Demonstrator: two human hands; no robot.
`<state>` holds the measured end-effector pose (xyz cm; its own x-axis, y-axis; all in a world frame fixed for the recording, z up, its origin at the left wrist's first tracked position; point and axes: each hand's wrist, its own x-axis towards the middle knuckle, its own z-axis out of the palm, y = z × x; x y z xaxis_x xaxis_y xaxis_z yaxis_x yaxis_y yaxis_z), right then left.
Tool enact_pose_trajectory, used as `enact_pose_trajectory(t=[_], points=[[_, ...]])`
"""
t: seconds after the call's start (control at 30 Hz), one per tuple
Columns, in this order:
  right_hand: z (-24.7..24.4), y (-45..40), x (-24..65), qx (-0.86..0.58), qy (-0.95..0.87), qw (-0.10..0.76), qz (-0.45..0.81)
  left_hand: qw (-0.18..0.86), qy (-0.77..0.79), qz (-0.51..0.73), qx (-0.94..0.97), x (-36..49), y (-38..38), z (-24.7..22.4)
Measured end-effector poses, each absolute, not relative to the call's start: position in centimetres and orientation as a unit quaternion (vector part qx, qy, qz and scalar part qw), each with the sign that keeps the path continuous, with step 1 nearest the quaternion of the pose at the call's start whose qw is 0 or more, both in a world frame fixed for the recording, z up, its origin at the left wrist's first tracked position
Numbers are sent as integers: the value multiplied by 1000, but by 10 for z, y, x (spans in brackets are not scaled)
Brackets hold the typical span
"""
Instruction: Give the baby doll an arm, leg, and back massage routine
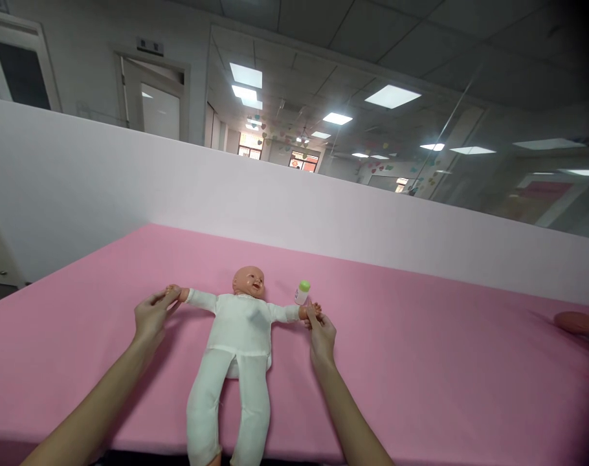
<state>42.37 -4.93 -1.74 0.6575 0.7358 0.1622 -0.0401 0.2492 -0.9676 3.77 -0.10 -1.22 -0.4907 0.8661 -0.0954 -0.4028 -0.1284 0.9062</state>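
Observation:
A baby doll (243, 330) with a white cloth body lies on its back on the pink padded table (411, 362), its arms stretched out to both sides. My left hand (151, 315) is closed round the doll's hand at the left. At the right, my right hand (322, 336) pinches the doll's other hand between thumb and fingers. Just beyond that hand stands a small white bottle (301, 294) with a green cap. The doll's feet are partly cut off by the lower edge of the view.
A low white wall (275, 200) runs along the table's far side, with glass above it. Near the right edge lies a skin-coloured rounded object (578, 322), partly in shadow. A door (153, 100) stands in the room behind.

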Motion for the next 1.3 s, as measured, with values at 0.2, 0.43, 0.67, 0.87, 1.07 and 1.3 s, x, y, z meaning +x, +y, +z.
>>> enact_pose_trajectory(t=[0.2, 0.43, 0.67, 0.87, 1.07, 1.3], points=[[11, -67, 365, -491, -567, 643, 154, 249, 463, 652, 547, 92, -22, 15], [-40, -81, 334, -351, -840, 401, -99, 54, 402, 446, 798, 132, -40, -22], [-24, -72, 353, -431, -739, 517, 20, 183, 409, 509, 735, 114, -29, -5], [-6, -52, 417, -558, -401, 696, 209, 402, 480, 683, 375, 49, 6, -3], [-45, -45, 445, -613, -240, 695, 288, 538, 503, 668, 101, 18, 21, -29], [-18, -49, 413, -570, -351, 710, 217, 467, 464, 711, 248, 42, 12, -3]])
